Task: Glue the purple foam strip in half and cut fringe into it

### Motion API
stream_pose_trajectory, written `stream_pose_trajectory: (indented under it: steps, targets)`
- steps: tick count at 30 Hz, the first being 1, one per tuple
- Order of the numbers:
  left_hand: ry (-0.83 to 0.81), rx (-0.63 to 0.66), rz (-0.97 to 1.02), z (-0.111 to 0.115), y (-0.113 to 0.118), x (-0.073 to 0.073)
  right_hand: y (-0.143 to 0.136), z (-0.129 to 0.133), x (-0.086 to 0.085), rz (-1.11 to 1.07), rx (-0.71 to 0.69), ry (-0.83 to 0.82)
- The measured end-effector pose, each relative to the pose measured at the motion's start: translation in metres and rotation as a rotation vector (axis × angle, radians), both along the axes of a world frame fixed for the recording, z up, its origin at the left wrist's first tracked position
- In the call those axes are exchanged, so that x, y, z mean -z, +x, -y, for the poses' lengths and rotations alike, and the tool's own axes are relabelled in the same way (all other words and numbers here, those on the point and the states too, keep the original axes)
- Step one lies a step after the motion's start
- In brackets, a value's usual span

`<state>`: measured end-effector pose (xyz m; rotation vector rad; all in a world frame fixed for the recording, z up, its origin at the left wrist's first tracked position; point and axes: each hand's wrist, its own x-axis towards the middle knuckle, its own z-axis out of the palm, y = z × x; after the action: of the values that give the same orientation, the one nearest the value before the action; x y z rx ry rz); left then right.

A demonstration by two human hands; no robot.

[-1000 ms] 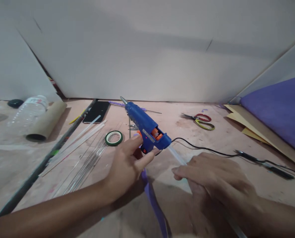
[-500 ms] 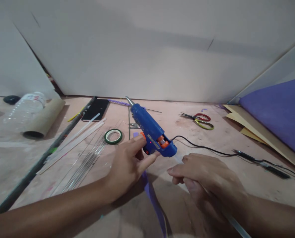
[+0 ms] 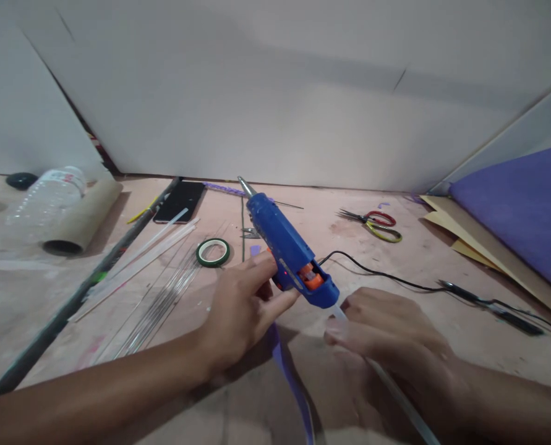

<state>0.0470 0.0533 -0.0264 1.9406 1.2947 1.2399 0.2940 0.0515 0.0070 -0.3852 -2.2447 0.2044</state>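
A blue hot glue gun is gripped around its handle by my left hand, nozzle pointing up and away to the left. Part of the handle and trigger is hidden behind my fingers. My right hand is closed on a long translucent glue stick, whose front end enters the rear opening of the gun. Orange parts show inside that opening, and a small red light glows on the side. Below the gun, a purple strip hangs or lies near my left hand; I cannot tell whether it is held.
Left are green tape, spare glue sticks, thin wires, a phone, a cardboard tube and a plastic bottle. Right are scissors, a black cord, a pen and purple sheets.
The glue gun has tilted slightly, its rear end shifting right and down. My right hand has turned on the glue stick, and more of the stick shows below the hand.
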Motion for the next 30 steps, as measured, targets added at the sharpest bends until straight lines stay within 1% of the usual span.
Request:
stream_pose_trajectory:
  steps: [2,3,4,6,8,9,11,13,17,20,22,26,28,30]
  targets:
    - [0.020,0.012,-0.029,0.001,0.002,0.002,-0.002,-0.003,0.010,-0.153,0.024,-0.131]
    - [0.030,0.023,-0.048,0.002,0.003,0.002,-0.003,-0.006,0.015,-0.192,0.035,-0.203]
    - [0.041,0.039,-0.070,0.003,0.005,0.002,-0.005,-0.008,0.018,-0.195,0.053,-0.281]
    - [0.060,0.096,-0.134,0.005,0.009,0.001,-0.009,-0.013,0.021,-0.141,0.015,-0.387]
    - [0.075,0.165,-0.218,0.005,0.011,-0.003,-0.011,-0.018,0.022,-0.115,-0.036,-0.447]
    - [0.079,0.189,-0.263,0.004,0.010,-0.006,-0.011,-0.020,0.021,-0.153,-0.027,-0.458]
    - [0.067,0.203,-0.356,0.000,0.002,-0.009,-0.008,-0.025,0.022,-0.267,0.047,-0.484]
    - [0.030,0.183,-0.455,-0.004,-0.013,-0.010,0.002,-0.034,0.022,-0.378,0.123,-0.539]
    - [-0.039,0.163,-0.639,-0.007,-0.047,-0.001,0.036,-0.059,0.019,-0.453,0.252,-0.600]
    - [-0.049,0.204,-0.731,-0.005,-0.056,0.006,0.061,-0.071,0.018,-0.473,0.385,-0.620]
    - [-0.036,0.248,-0.767,-0.007,-0.051,0.010,0.071,-0.073,0.021,-0.473,0.437,-0.614]
    - [-0.007,0.335,-0.796,-0.022,-0.023,0.015,0.071,-0.073,0.035,-0.423,0.460,-0.583]
    - [-0.002,0.346,-0.794,-0.029,-0.011,0.015,0.068,-0.073,0.043,-0.389,0.450,-0.568]
    - [0.017,0.338,-0.770,-0.029,-0.003,0.011,0.065,-0.073,0.049,-0.361,0.438,-0.555]
